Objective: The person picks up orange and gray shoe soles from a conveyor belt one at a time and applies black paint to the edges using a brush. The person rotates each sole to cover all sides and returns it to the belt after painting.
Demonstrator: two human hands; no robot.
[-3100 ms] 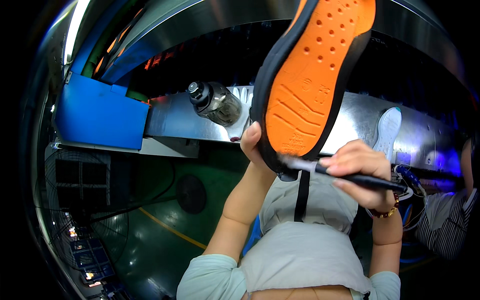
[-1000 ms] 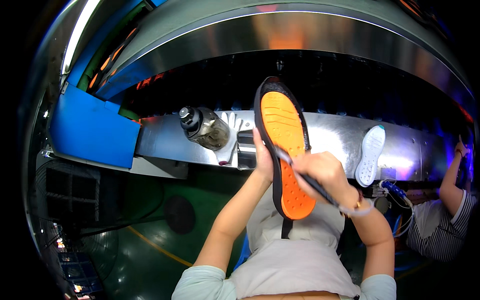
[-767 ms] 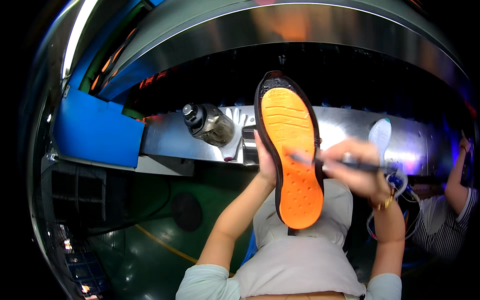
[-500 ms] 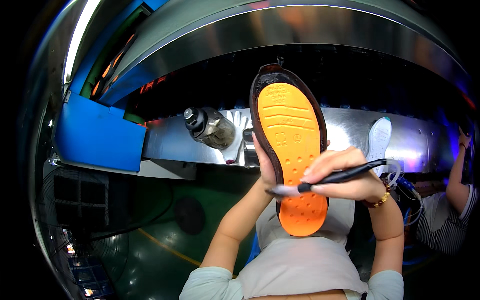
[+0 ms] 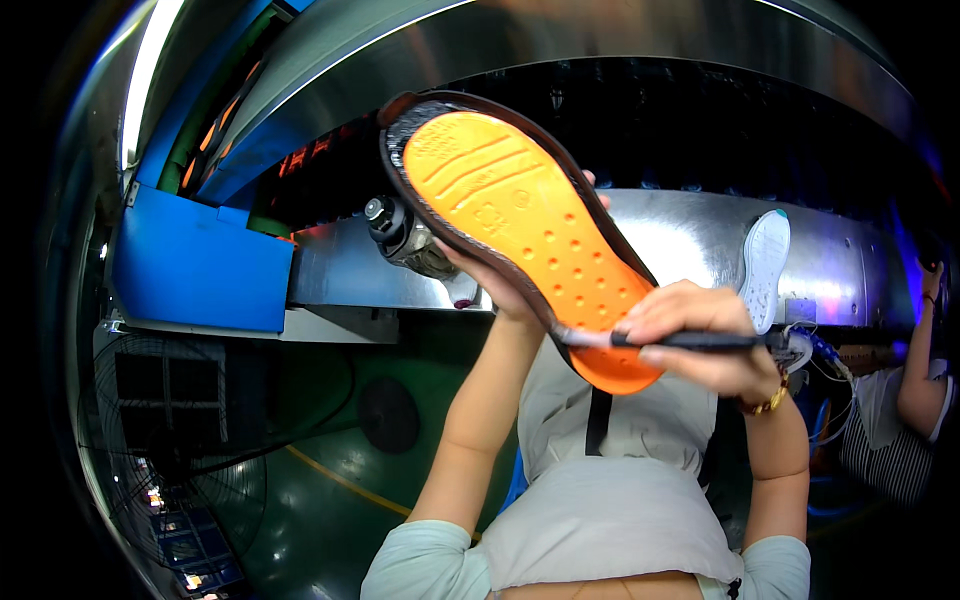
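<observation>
A dark brown shoe bottom with a bright orange sole insert [image 5: 520,215] fills the middle of the view, slanting from upper left to lower right. My left hand [image 5: 505,285] grips it along its left edge, with fingertips showing past the far edge. In my right hand [image 5: 705,330] is a black-handled brush [image 5: 715,342], held level across the narrower near end. Its pale bristles [image 5: 588,338] touch the left rim there, where dark edge meets orange. A clear hose [image 5: 795,350] shows at the handle's outer end.
Behind lies a metal bench [image 5: 680,230] below a dark machine opening. On it stand a dark translucent bottle [image 5: 410,240], partly hidden, and a white shoe sole [image 5: 766,265]. A blue housing [image 5: 205,265] is at left, a fan [image 5: 165,400] below it. Another person's arm [image 5: 918,375] shows at right.
The shoe bottom has swung its far end to the left and its near end has risen. The brush has moved up with it and now lies more level, at the near end's left rim.
</observation>
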